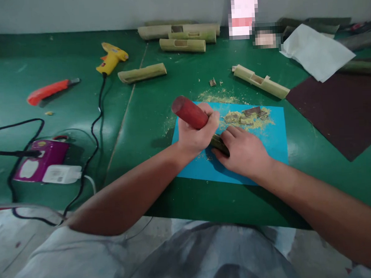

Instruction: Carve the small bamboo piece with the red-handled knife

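Note:
My left hand (196,132) is wrapped round the red wooden handle (189,112) of a tool, its working end hidden behind my fingers. My right hand (243,150) presses down on a short dark green bamboo piece (219,144) lying on a blue cutting mat (275,138). The tool meets the bamboo between my two hands. Yellowish shavings and small cut chips (246,118) are heaped on the mat just beyond my hands.
On the green table: a notched bamboo piece (261,82), several bamboo tubes (180,35) at the back, one split piece (142,73), a yellow glue gun (111,58) with black cord, a red utility knife (49,91), a purple box (45,156), white paper (316,51), a dark sheet (339,110).

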`<state>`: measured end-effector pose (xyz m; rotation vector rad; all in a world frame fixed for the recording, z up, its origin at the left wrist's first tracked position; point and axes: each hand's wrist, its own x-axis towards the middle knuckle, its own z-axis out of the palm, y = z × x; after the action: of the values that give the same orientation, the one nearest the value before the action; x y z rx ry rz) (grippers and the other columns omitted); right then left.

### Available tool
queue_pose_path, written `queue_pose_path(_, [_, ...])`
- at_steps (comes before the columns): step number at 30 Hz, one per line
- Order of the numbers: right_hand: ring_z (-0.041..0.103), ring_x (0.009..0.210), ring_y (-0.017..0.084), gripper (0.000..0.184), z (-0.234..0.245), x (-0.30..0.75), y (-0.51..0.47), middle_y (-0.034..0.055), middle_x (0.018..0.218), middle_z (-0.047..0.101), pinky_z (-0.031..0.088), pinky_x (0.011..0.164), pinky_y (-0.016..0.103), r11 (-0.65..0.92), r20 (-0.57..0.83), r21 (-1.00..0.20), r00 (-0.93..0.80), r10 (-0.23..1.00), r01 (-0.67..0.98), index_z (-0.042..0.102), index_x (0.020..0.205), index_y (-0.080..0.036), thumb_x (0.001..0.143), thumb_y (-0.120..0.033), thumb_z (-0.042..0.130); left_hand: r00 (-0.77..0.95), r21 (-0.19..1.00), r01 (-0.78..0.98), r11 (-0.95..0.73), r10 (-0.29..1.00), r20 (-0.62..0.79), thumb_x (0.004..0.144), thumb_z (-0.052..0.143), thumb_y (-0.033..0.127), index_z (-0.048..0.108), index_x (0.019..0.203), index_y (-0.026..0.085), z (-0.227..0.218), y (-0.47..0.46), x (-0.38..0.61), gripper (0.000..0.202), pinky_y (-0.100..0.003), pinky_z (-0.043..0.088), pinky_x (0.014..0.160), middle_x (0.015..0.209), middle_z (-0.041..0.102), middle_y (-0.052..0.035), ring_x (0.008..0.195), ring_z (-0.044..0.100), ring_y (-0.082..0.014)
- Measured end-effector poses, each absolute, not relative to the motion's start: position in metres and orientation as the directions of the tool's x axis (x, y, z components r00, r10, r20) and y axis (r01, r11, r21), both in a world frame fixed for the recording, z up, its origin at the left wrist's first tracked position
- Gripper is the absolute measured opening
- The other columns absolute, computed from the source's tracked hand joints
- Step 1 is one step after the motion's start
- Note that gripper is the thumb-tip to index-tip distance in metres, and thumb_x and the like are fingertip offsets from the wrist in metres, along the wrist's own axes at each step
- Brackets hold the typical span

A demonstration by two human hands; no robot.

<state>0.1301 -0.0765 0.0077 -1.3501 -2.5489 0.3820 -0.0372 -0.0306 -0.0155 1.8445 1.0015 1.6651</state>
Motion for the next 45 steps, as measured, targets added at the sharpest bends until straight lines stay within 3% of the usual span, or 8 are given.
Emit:
queue_pose_path(6, [0.059,0.087,0.024,0.016,0.006,0.132,-0.076,0.0126,0.101,0.073,0.034,0.07,0.036,0.568,0.111,-0.368,-0.572,0.813,0.736,0.074,0.103,-0.016,0.1,-0.03,0.068,0.013,0.78,0.212,-0.589,0.8,0.6,0.095,0.071,0.022,0.047,0.063,0.021,-0.006,-0.032,-0.035,0.04,-0.03,0.042,0.056,0.061,0.051,0.0039,0.054,0.048,-0.0096])
queue_pose_path(11, [0.058,0.085,0.024,0.018,0.006,0.134,-0.072,0.0117,0.098,0.072,0.036,0.071,0.036,0.563,0.107,-0.408,-0.574,0.812,0.719,0.073,0.099,-0.016,0.101,-0.032,0.067,-0.054,0.84,0.147,-0.521,0.844,0.533,0.091,0.077,0.028,0.046,0.056,0.022,-0.006,-0.034,-0.037,0.047,-0.03,0.037,0.048,0.052,0.044,0.0049,0.049,0.042,-0.0101])
queue_pose_path(18, [0.06,0.087,0.025,0.018,0.007,0.132,-0.073,0.0136,0.1,0.074,0.038,0.072,0.037,0.563,0.117,-0.357,-0.562,0.819,0.746,0.074,0.1,-0.016,0.1,-0.032,0.065,-0.112,0.808,0.11,-0.578,0.801,0.588,0.101,0.076,0.045,0.054,0.06,0.023,-0.013,-0.029,-0.034,0.052,-0.034,0.041,0.05,0.059,0.055,0.0016,0.053,0.051,-0.0111])
queue_pose_path(21, [0.062,0.089,0.026,0.021,0.008,0.131,-0.075,0.0146,0.101,0.075,0.038,0.071,0.037,0.567,0.114,-0.321,-0.564,0.818,0.759,0.075,0.102,-0.015,0.1,-0.033,0.065,-0.081,0.801,0.164,-0.576,0.801,0.593,0.103,0.075,0.046,0.056,0.064,0.022,-0.017,-0.026,-0.034,0.049,-0.034,0.046,0.056,0.062,0.056,0.0018,0.057,0.052,-0.0112])
queue_pose_path(24, [0.063,0.089,0.027,0.023,0.008,0.13,-0.077,0.0151,0.1,0.075,0.038,0.071,0.038,0.584,0.12,-0.296,-0.577,0.808,0.756,0.076,0.103,-0.014,0.1,-0.032,0.063,-0.028,0.759,0.14,-0.636,0.763,0.645,0.102,0.076,0.052,0.056,0.065,0.022,-0.021,-0.025,-0.036,0.052,-0.033,0.043,0.053,0.061,0.054,0.0018,0.054,0.048,-0.0107])
queue_pose_path(32, [0.061,0.089,0.027,0.02,0.008,0.131,-0.079,0.0139,0.1,0.074,0.039,0.074,0.039,0.622,0.144,-0.265,-0.607,0.781,0.737,0.077,0.106,-0.014,0.102,-0.029,0.064,0.007,0.77,0.155,-0.619,0.78,0.625,0.108,0.069,0.057,0.053,0.068,0.022,-0.025,-0.025,-0.043,0.056,-0.034,0.042,0.055,0.063,0.054,0.0014,0.057,0.051,-0.0104])
queue_pose_path(41, [0.062,0.093,0.028,0.019,0.006,0.133,-0.078,0.0143,0.102,0.074,0.041,0.076,0.039,0.622,0.164,-0.284,-0.603,0.781,0.73,0.076,0.106,-0.015,0.103,-0.03,0.065,-0.029,0.735,0.182,-0.653,0.744,0.668,0.101,0.071,0.027,0.058,0.064,0.023,-0.015,-0.029,-0.036,0.039,-0.034,0.039,0.052,0.062,0.055,0.0022,0.055,0.051,-0.0108])
queue_pose_path(45, [0.061,0.092,0.027,0.02,0.003,0.132,-0.078,0.014,0.102,0.074,0.043,0.077,0.039,0.621,0.168,-0.331,-0.603,0.78,0.711,0.076,0.104,-0.015,0.104,-0.03,0.064,0.008,0.754,0.159,-0.637,0.765,0.644,0.096,0.071,0.022,0.054,0.061,0.023,-0.012,-0.029,-0.036,0.039,-0.033,0.036,0.049,0.059,0.051,0.0027,0.053,0.047,-0.0104])
